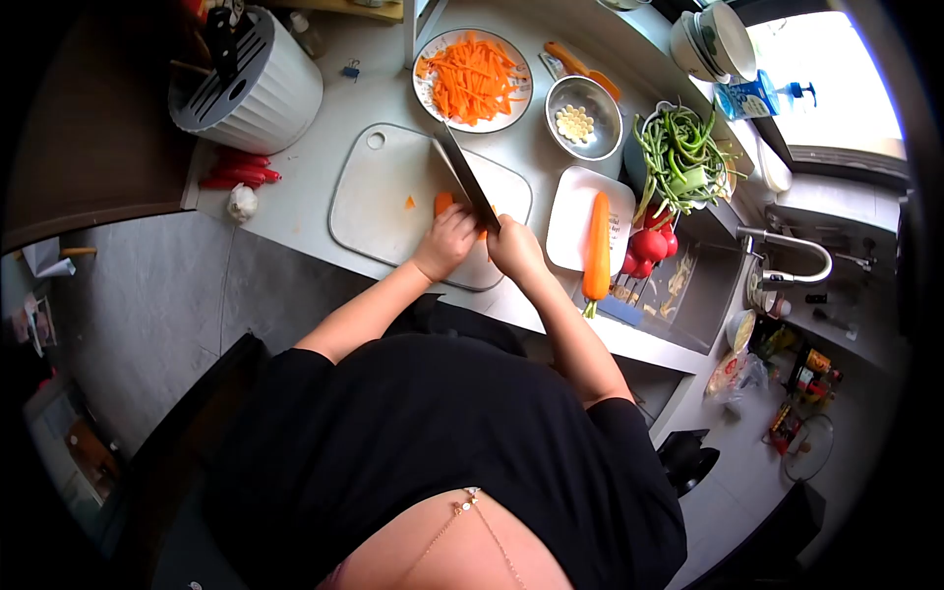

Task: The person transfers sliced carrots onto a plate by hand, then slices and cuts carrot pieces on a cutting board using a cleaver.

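On the pale cutting board (369, 211), my left hand (447, 243) is closed over a piece of carrot (444, 203), whose orange end shows beyond the fingers. My right hand (513, 246) grips the handle of a kitchen knife (466, 177). Its dark blade points away from me across the board, right beside my left fingers. A small orange scrap (409, 203) lies on the board to the left. Behind the board, a plate (423, 97) holds a heap of carrot strips (472, 79). My hands hide most of the carrot piece.
A whole carrot (597, 246) rests across a white tray (565, 231) on the right. Beyond are a metal bowl (595, 150) with pale pieces, green beans (688, 152), tomatoes (649, 246) and the sink (713, 295). Garlic (242, 203) and red chillies (241, 169) lie left.
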A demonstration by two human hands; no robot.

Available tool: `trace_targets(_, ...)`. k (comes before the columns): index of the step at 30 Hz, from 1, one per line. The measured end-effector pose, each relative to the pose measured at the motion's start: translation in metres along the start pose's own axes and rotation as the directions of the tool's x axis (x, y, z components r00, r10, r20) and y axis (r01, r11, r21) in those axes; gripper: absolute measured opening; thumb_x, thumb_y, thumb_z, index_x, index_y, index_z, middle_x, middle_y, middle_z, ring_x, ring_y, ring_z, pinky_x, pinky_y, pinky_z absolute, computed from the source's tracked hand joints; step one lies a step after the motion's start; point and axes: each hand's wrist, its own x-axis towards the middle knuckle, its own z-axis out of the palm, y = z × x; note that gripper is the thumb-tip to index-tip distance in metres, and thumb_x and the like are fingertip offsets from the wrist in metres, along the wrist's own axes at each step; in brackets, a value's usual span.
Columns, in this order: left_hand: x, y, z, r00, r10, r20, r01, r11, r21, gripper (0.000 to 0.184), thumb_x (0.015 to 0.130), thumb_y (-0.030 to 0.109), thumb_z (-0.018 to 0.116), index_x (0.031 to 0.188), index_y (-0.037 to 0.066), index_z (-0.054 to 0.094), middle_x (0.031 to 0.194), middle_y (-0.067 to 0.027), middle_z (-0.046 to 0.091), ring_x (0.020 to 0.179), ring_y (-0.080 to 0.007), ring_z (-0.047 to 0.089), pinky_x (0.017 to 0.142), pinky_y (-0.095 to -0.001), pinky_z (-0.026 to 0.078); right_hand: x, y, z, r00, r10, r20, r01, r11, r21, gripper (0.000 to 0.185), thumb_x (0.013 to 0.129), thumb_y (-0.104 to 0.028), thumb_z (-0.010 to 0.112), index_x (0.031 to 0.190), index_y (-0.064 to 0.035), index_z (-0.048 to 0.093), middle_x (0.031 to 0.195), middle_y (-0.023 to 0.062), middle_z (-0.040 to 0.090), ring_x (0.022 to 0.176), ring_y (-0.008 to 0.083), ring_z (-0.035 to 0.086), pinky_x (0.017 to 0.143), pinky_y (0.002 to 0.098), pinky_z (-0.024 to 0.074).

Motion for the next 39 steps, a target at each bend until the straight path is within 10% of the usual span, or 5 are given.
trace_targets(39, 0.001, 0.000, 0.007, 1.000, 0.014, 0.003, -0.014, 0.998, 0.053, 0.024, 0.080, 0.012, 0.058, 0.100, 0.000, 0.062, 0.104, -0.0138, 0.059, 0.101, -0.0286, 0.056, 0.103, -0.0453, 0.037, -0.001, -0.002, 0.011, 1.000, 0.008, 0.001, -0.008, 0.992, 0.129, 0.022, 0.085, -0.017, 0.051, 0.082, 0.0039, 0.060, 0.077, 0.0275, 0.063, 0.074, 0.0442, 0.062, 0.071, 0.0509, 0.0495)
